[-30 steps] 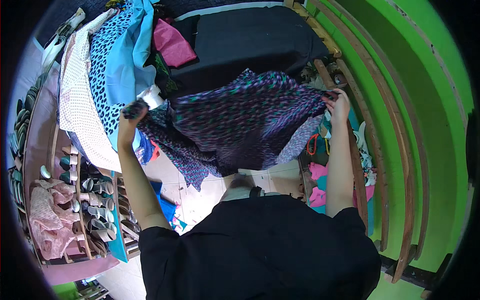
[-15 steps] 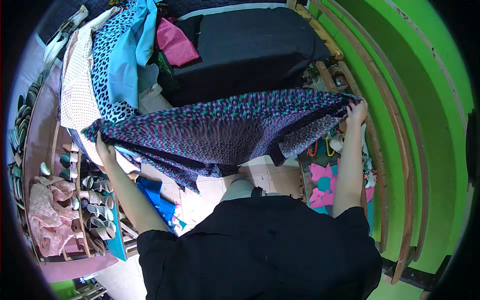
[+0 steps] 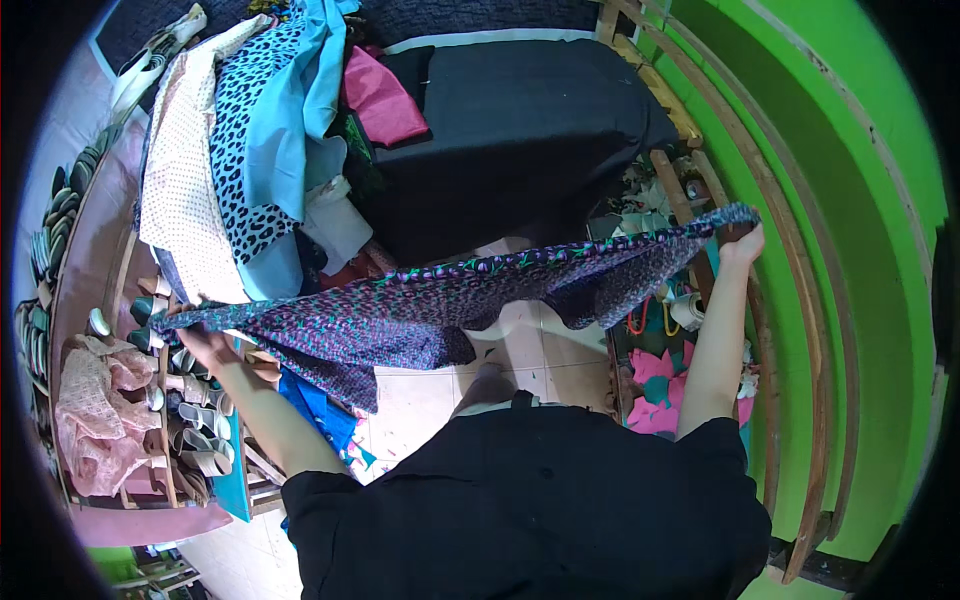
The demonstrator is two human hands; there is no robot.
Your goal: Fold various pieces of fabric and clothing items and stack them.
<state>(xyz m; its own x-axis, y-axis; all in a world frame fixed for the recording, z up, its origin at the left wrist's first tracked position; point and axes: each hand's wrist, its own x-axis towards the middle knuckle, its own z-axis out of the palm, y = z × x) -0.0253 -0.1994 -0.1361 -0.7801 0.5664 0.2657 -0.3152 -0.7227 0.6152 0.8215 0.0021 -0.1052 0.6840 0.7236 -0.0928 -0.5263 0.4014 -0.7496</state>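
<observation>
A dark patterned cloth [image 3: 430, 305], speckled purple, green and white, stretches across the view between my two raised arms. My left hand [image 3: 205, 345] grips its left end, beside the shoe rack. On the other side, my right hand [image 3: 742, 245] is closed round the right end, close to the wooden rails. The upper edge is drawn fairly taut, while the lower part droops in loose folds above the tiled floor. Parts of my fingers are hidden behind the cloth.
A black-covered surface [image 3: 530, 110] lies ahead, with a pink cloth [image 3: 385, 100] on it. Draped fabrics, including a light blue one [image 3: 290, 130], hang at the left. Shoes [image 3: 205, 430] fill a rack. Wooden rails [image 3: 790, 230] line the green wall. Pink scraps [image 3: 655, 410] lie at right.
The cloth's left end has come lower and its upper edge is pulled straighter. Both hands have moved slightly outward and down, still holding it. The view has shifted a little.
</observation>
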